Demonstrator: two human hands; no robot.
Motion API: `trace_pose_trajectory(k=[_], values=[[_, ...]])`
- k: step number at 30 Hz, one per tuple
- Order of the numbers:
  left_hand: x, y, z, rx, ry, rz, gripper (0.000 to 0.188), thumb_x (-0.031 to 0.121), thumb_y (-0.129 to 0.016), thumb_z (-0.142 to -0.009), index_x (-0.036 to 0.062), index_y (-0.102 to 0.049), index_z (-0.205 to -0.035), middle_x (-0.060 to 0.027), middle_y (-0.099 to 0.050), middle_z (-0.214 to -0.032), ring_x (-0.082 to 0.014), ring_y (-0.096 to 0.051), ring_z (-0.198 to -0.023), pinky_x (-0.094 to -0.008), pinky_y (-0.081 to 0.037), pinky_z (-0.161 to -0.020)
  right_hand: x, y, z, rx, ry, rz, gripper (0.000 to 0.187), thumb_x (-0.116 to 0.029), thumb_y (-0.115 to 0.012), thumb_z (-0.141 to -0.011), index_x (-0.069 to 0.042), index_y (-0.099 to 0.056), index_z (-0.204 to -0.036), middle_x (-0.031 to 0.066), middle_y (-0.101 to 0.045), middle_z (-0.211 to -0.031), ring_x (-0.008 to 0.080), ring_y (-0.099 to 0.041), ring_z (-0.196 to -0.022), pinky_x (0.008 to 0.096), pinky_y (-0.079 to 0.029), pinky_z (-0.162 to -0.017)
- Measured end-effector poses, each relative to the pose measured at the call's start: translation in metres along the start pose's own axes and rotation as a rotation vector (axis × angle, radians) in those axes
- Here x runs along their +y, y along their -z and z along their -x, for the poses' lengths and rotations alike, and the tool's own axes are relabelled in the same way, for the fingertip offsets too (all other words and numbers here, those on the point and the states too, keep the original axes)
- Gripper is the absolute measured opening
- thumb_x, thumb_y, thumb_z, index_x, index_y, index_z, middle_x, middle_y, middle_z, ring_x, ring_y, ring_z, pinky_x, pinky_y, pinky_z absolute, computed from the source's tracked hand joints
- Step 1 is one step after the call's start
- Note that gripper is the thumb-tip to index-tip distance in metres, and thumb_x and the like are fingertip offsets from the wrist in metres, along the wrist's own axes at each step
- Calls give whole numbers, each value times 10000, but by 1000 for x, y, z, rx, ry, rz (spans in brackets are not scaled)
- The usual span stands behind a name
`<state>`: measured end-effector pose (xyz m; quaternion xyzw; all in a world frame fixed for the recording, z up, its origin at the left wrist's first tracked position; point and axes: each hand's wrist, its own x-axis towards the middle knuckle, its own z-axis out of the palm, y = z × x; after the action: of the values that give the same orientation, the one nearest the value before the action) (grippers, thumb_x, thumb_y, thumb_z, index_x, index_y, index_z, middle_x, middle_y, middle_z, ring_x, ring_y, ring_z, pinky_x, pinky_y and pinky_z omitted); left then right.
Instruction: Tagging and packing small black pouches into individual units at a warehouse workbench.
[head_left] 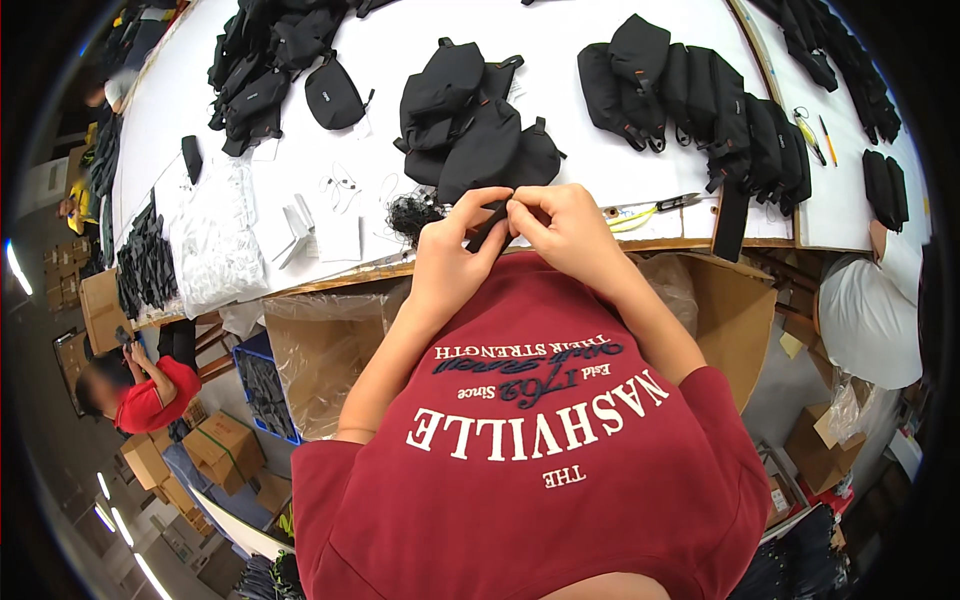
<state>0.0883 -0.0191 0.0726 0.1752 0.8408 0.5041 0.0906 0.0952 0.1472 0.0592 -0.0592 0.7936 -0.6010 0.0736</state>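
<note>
Close to my chest, at the table's front edge, both hands meet on a small black fabric strip (487,226). My left hand (455,245) is closed, with thumb and fingers wrapped round the strip. Fingertips pinched together, my right hand (560,225) grips the strip's upper end; the exact spot is hidden by the fingers. Just beyond the hands lies a pile of black zip pouches (480,145). A tangle of thin black cords (410,215) sits left of my left hand. To the right of my right hand are yellow-handled snips (660,208).
Black pouches lie in a row (700,95) at right and a heap (265,75) at far left. Clear plastic bags (215,235) and white paper slips (338,236) are on the left. Below the edge stand open cardboard boxes (735,320). A person in red (160,395) is at left.
</note>
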Motion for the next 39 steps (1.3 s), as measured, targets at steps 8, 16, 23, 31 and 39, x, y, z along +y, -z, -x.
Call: trace_pose_trajectory(k=[8, 16, 23, 31, 39], values=[[-7, -4, -1, -4, -26, -43, 282, 30, -632, -826, 46, -580, -1102, -122, -676, -766, -186, -681, -692, -262, -502, -602, 8, -1, 0, 12, -44, 52, 218, -130, -536, -870, 40, -594, -747, 83, -634, -630, 109, -539, -529, 272, -404, -506], [-10, 2, -5, -17, 23, 4, 228, 66, -611, -868, 26, -584, -1091, -87, -671, -800, -136, -654, -704, -244, -496, -616, 21, 12, -5, -157, -386, -486, 200, -206, -631, -893, -10, -602, -867, 35, -570, -556, 88, -538, -436, 197, -405, -408], [-32, -1, -14, -184, 208, 490, 98, 81, -521, -940, -2, -550, -983, -19, -615, -847, -53, -574, -755, -196, -460, -641, 34, 17, -5, -217, -402, -569, 216, -227, -646, -884, -23, -597, -832, 29, -592, -603, 100, -593, -501, 192, -459, -460], [-26, 0, -19, -232, 124, 421, 52, 61, -511, -937, 16, -529, -957, 2, -550, -834, -47, -525, -747, -194, -423, -637, 39, 22, -5, -303, -370, -645, 196, -212, -662, -874, -29, -593, -860, 40, -623, -711, 116, -624, -582, 225, -503, -540], [-5, -3, -26, -196, 27, 48, 51, 38, -513, -910, -13, -510, -915, -88, -573, -745, -141, -568, -676, -254, -448, -641, 34, 17, -6, -218, -310, -695, 258, -274, -609, -910, -18, -599, -886, 66, -599, -622, 151, -623, -516, 228, -494, -478]])
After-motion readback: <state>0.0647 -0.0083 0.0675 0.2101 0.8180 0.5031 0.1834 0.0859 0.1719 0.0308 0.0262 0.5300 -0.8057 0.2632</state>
